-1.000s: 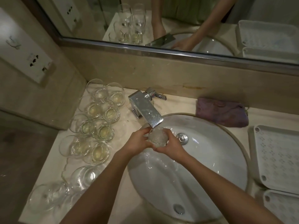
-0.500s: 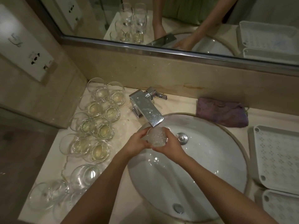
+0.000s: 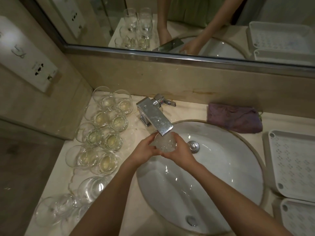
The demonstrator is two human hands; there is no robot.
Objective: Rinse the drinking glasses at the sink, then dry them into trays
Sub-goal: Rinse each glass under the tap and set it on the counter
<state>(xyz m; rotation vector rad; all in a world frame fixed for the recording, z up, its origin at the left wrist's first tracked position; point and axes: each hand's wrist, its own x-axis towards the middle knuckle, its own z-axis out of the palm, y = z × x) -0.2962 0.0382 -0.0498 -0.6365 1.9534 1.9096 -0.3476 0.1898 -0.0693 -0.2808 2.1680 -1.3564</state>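
Observation:
A clear drinking glass [image 3: 165,144] full of bubbling water is held right under the chrome faucet spout [image 3: 156,119], over the white sink basin [image 3: 221,167]. My left hand [image 3: 144,150] grips its left side and my right hand [image 3: 180,151] grips its right side. Several more glasses [image 3: 105,132], some with yellowish liquid at the bottom, stand in rows on the counter left of the sink. Two white perforated trays [image 3: 293,164] lie on the counter at the right.
A folded purple cloth [image 3: 234,117] lies behind the sink at the right. The mirror above reflects the glasses, my arms and the trays. A wall with a socket plate [image 3: 42,72] bounds the counter on the left.
Both hands stay on the glass under the running tap; the grip has shifted only slightly.

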